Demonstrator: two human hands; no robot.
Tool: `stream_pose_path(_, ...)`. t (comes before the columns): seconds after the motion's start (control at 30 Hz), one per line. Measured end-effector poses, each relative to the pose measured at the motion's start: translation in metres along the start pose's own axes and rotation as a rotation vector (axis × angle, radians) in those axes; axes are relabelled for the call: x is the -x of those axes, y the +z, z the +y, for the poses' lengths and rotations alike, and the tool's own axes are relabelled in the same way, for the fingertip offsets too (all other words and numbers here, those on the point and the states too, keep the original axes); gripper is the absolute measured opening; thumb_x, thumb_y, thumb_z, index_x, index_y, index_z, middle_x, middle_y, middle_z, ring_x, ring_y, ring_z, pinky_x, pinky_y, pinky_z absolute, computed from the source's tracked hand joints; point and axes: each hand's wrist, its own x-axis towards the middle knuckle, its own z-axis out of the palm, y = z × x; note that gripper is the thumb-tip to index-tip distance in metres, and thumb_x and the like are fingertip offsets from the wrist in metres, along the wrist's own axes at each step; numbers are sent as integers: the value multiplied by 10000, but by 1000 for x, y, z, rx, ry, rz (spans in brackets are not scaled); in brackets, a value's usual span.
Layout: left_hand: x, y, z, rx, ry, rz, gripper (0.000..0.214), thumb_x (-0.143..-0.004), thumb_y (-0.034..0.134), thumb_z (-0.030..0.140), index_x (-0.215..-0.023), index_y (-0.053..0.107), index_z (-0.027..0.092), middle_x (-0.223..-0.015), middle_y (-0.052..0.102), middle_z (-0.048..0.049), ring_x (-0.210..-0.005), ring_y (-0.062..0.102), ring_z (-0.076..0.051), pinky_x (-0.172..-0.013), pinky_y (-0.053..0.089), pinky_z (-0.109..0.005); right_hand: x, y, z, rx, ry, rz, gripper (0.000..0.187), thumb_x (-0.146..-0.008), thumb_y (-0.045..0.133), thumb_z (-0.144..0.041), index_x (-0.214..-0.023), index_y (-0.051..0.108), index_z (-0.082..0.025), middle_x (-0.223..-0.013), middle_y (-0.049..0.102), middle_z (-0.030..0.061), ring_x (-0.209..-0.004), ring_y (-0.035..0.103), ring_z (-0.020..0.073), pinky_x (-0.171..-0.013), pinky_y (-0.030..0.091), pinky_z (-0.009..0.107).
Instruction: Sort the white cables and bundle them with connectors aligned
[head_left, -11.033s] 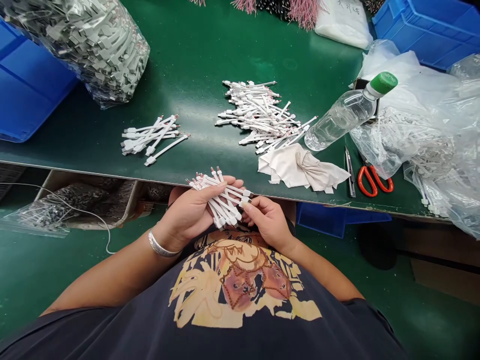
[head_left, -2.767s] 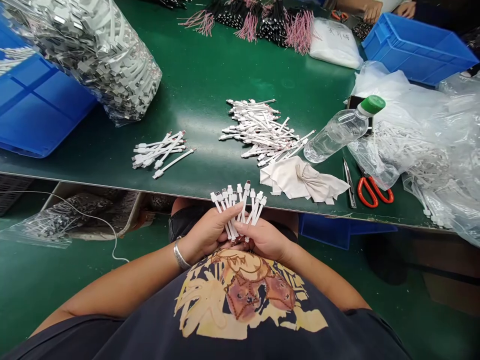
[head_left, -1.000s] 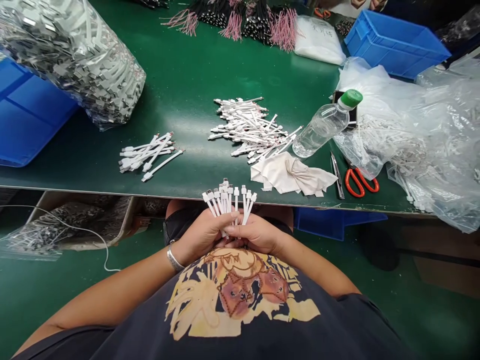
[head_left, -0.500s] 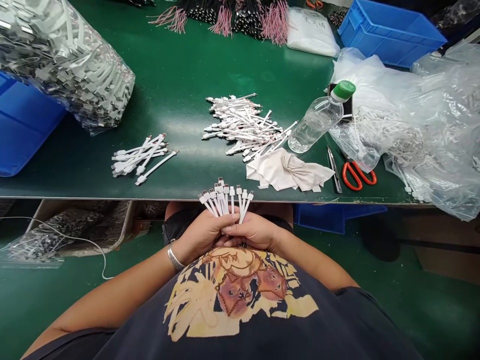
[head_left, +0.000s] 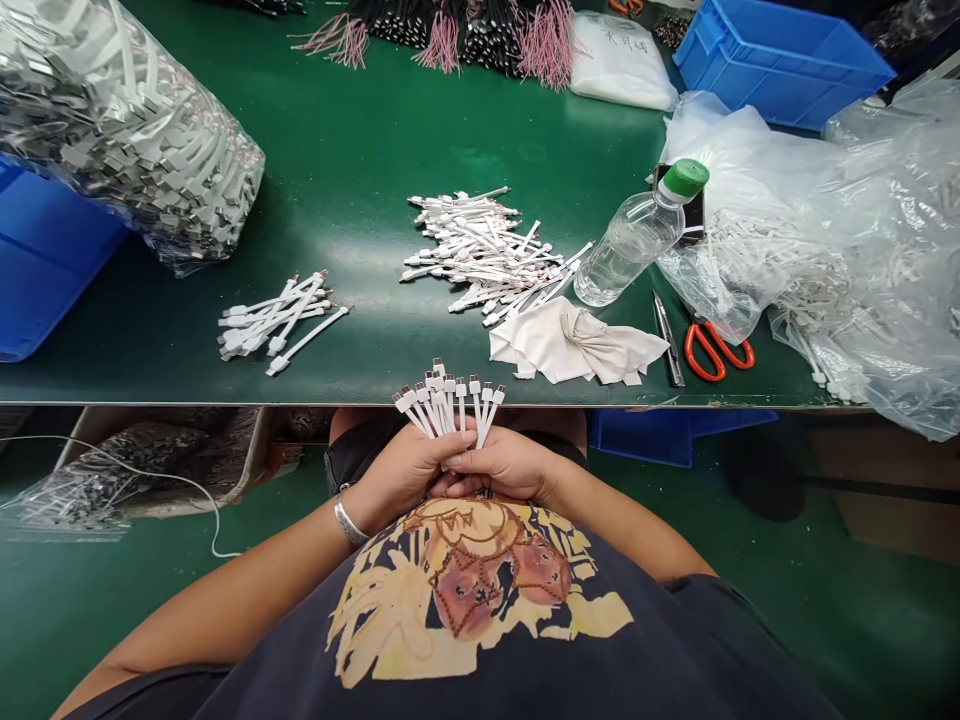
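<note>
A fanned bunch of short white USB cables (head_left: 448, 400) stands up out of my two hands, plugs pointing away from me. My left hand (head_left: 401, 465) is closed around the lower part of the bunch, its thumb across the front. Against it, my right hand (head_left: 514, 462) is closed on the same cables from the other side, thumb over the strands at the right. The cables' lower ends are hidden by my fingers. Both hands are close to my body, just below the table edge. On the table lie a small pile (head_left: 281, 318) and a larger pile (head_left: 487, 250) of similar cables.
Right of the large pile are a clear bottle (head_left: 630, 245), a crumpled cloth (head_left: 574, 342), a utility knife (head_left: 667, 338), red-handled scissors (head_left: 716, 350) and plastic bags (head_left: 840, 260). A big bag of cables (head_left: 150, 140) leans at left by a blue bin (head_left: 49, 260). Another blue bin (head_left: 780, 65) stands behind.
The plugs in the fan have shifted slightly: those on the right have spread and dropped a little. Both hands stay together in nearly the same place. The view has moved slightly.
</note>
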Motion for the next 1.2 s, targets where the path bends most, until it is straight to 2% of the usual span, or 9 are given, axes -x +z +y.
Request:
stream_pose_path(0.17,1,1,0,16,-19,-5,226,-702,694,279,-840,595,130,-578,567,24,-370,430,-53,-369,334,-174,0,-2,2,6,11,10,534,-584,835,-252,-1038,592,-108,-745,685,42,-650,698,142,-616,566,184)
stream_pose_path(0.33,3,2,1,-1,-11,-6,237,-710,693,290,-864,607,131,-609,579,17,-394,442,-57,-381,349,-178,0,-3,1,17,11,-9,559,-580,839,-274,-1057,594,-116,-754,683,39,-651,697,139,-630,563,184)
stream_pose_path(0.53,7,1,9,-61,46,-133,387,-758,660,357,-1070,624,133,-615,574,4,-427,418,-54,-394,318,-164,10,-3,-6,42,-6,-136,650,-659,797,-266,-1233,505,-178,-884,699,74,-731,693,164,-635,555,241)
stream_pose_path(0.63,10,-2,13,-73,27,-174,415,-784,624,395,-1108,614,135,-485,469,46,-377,319,-41,-379,273,-162,15,-2,-10,83,17,-169,595,-696,769,-301,-1226,527,-177,-950,700,95,-783,685,175,-653,543,255)
stream_pose_path(0.73,12,-3,16,-80,13,-199,351,-809,588,409,-1024,632,135,-423,379,72,-349,260,-36,-369,256,-161,18,1,-13,115,30,-164,524,-698,762,-349,-1148,599,-137,-986,695,114,-821,676,175,-726,529,276)
stream_pose_path(0.87,15,-2,19,-69,17,-238,309,-814,574,412,-691,594,129,-359,281,81,-322,283,-47,-362,275,-173,19,7,-18,147,22,-172,459,-713,742,-379,-1070,647,-108,-977,695,119,-845,676,173,-776,513,285)
stream_pose_path(0.93,15,-2,19,-66,14,-243,345,-816,569,407,-600,541,139,-342,263,79,-317,302,-54,-369,292,-181,19,9,-19,165,22,-165,447,-715,738,-387,-1049,656,-101,-963,696,120,-841,677,171,-780,511,285)
stream_pose_path(1.03,13,-5,17,-74,-9,-216,338,-812,579,395,-593,534,141,-337,277,79,-316,316,-57,-375,291,-183,17,9,-17,163,22,-148,469,-702,749,-385,-1059,652,-97,-958,696,126,-832,676,176,-783,512,305)
stream_pose_path(1.2,11,-8,12,-68,-53,-155,272,-771,636,390,-691,587,135,-365,319,83,-327,266,-41,-354,218,-173,12,4,-7,131,35,-113,480,-686,768,-346,-1083,638,-109,-946,698,111,-809,676,171,-767,520,300)
